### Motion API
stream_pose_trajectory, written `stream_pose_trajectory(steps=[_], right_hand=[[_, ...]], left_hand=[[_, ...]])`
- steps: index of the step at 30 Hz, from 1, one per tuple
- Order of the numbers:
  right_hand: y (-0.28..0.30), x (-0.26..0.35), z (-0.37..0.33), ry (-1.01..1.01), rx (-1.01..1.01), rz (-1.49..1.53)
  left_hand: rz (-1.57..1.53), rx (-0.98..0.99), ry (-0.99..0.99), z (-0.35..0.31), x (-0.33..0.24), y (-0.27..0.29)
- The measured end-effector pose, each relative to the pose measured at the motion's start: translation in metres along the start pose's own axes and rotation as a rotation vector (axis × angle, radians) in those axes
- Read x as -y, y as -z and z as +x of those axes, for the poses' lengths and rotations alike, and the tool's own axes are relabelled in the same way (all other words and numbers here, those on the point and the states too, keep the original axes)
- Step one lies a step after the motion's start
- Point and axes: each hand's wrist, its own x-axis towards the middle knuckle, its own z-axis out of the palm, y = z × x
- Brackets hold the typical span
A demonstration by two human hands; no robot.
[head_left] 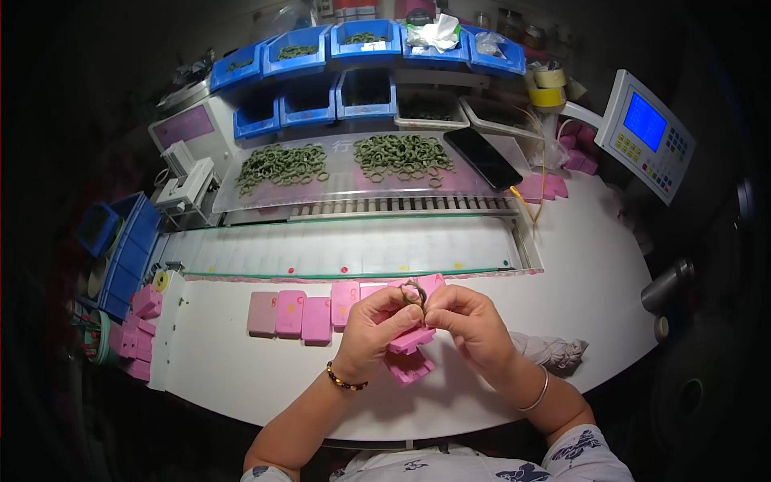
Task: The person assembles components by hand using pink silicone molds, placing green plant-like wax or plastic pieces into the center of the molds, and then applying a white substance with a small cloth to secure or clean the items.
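Above the near part of the white table, my left hand [371, 331] is closed, thumb and fingers pinching at a pink rubber mould [411, 341] and the dark green rings [414, 294] over it. A second pink mould piece [409, 366] hangs just below, spread away from the first. My right hand [475, 328] is closed too, its thumb and forefinger pinching the lower right side of the green rings. The fingers partly hide the rings, so how they join the mould is unclear. Behind my hands stand several pink mould blocks [316, 318] in a row.
Farther back, two piles of green rings [283, 167] lie on a clear tray [341, 178] beside a black phone [483, 158]. Blue bins [365, 38] stand behind. A control panel [646, 132] is at right, a crumpled cloth [554, 352] by my right forearm, pink blocks [132, 337] at left.
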Motion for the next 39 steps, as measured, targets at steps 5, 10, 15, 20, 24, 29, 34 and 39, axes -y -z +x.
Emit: stream_pose_trajectory(steps=[5,10,15,20,24,29,34,39], right_hand=[[0.004,-0.003,0.0,-0.276,-0.08,0.43],[-0.001,0.017,0.004,-0.028,-0.2,0.045],[0.003,0.023,0.004,0.292,-0.158,-0.665],[-0.004,0.027,0.003,0.333,-0.134,-0.758],[-0.005,0.022,0.004,0.41,-0.105,-0.762],[-0.005,0.021,0.006,0.424,-0.087,-0.794],[-0.008,0.02,0.005,0.393,-0.079,-0.751],[-0.001,0.019,0.003,0.379,0.014,-0.724]], left_hand=[[0.013,-0.134,-0.083,0.001,-0.001,0.001],[0.342,-0.242,-0.2,0.002,-0.006,-0.008],[0.859,-0.173,-0.451,0.001,-0.01,-0.012],[0.982,-0.139,-0.529,0.001,-0.005,-0.009],[1.098,-0.125,-0.67,0.005,-0.004,-0.008],[1.155,-0.121,-0.702,0.007,-0.004,-0.007],[1.15,-0.092,-0.692,0.005,-0.002,-0.004],[0.732,-0.021,-0.336,0.001,0.004,-0.005]])
